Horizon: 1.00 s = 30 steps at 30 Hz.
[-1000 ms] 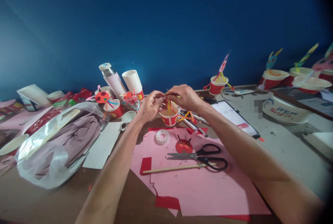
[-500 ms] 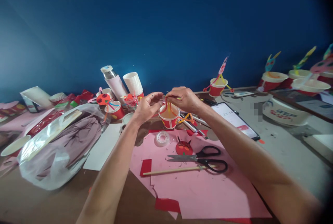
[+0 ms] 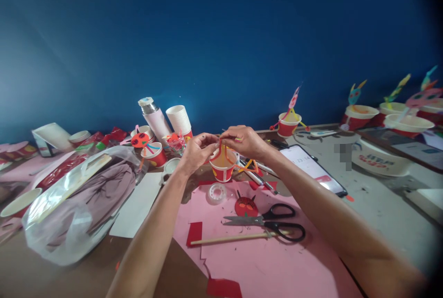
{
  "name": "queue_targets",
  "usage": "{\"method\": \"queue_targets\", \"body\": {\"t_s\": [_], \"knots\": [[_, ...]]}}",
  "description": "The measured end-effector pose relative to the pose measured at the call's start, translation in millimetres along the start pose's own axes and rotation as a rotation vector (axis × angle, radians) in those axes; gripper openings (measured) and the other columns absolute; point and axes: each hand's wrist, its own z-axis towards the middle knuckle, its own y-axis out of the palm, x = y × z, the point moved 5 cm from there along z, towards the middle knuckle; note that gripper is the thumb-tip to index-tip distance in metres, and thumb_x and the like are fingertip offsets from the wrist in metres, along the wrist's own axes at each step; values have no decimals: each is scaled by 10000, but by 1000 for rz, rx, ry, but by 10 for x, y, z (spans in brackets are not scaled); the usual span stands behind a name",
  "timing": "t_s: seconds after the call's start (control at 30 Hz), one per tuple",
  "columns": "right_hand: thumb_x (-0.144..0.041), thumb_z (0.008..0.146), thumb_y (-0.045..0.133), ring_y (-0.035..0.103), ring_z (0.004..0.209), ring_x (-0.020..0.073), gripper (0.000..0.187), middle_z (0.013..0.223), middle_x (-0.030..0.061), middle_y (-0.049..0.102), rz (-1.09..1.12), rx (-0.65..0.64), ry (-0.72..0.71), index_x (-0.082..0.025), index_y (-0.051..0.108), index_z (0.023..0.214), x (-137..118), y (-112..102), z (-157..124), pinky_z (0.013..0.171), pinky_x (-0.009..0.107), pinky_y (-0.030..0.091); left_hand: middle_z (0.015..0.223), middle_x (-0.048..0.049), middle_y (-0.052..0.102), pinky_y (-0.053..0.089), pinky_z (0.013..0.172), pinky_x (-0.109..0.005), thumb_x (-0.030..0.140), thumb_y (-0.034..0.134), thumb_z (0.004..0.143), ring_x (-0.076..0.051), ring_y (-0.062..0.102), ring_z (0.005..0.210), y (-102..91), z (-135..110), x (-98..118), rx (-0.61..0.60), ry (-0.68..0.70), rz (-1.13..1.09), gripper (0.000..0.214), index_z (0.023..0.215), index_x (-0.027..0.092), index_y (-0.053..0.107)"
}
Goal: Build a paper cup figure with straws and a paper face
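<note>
A red-and-white paper cup stands upright between my hands. Red and yellow paper strips rise from inside it, and orange strips stick out from its right side. Above the rim, my right hand pinches the strips' upper end. My left hand has thumb and fingers closed at the same spot, from the left; exactly what its fingertips grip is too small to see. Just in front lie a tape roll, a red paper face, black-handled scissors and a wooden stick.
Pink paper covers the table in front. A filled plastic bag lies left. Behind stand a flask, stacked cups and a cup figure. A phone lies right of the cup, partly behind my right forearm.
My left fingertips have closed in at the top of the strips, where they were more spread before. My right hand keeps its pinch. The whole scene sits slightly lower in view.
</note>
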Motion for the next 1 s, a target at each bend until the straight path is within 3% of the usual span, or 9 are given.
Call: {"method": "queue_targets", "body": {"t_s": [0.37, 0.57, 0.77, 1.0], "knots": [[-210, 823, 520, 558, 692, 113, 156, 774, 28, 654, -25, -8, 6, -162, 668, 836, -13, -2, 8, 651, 226, 382, 710, 9, 594, 429, 553, -209, 241, 696, 653, -77, 534, 572, 12, 12, -31, -4, 24, -44, 203, 737, 137, 543], [-243, 853, 495, 558, 709, 118, 189, 774, 25, 658, -62, -17, -1, -174, 670, 836, -20, 25, 3, 684, 238, 379, 773, -1, 613, 454, 597, -219, 184, 707, 618, -99, 571, 645, 46, 24, -39, -23, 31, -109, 432, 1008, 158, 524], [-293, 849, 504, 553, 733, 126, 181, 797, 23, 644, -14, -24, 105, -175, 605, 942, -51, 16, -17, 662, 238, 374, 738, -20, 654, 449, 623, -230, 172, 636, 660, -116, 581, 656, 40, 31, -95, -30, -31, 5, 269, 926, 133, 645], [-369, 838, 523, 541, 707, 123, 214, 744, 15, 627, -62, 15, 127, -171, 578, 897, -72, -11, -15, 667, 239, 362, 730, -21, 674, 452, 628, -238, 203, 658, 632, -128, 583, 658, 18, 27, -69, 24, -17, 52, 206, 825, 138, 689]]}}
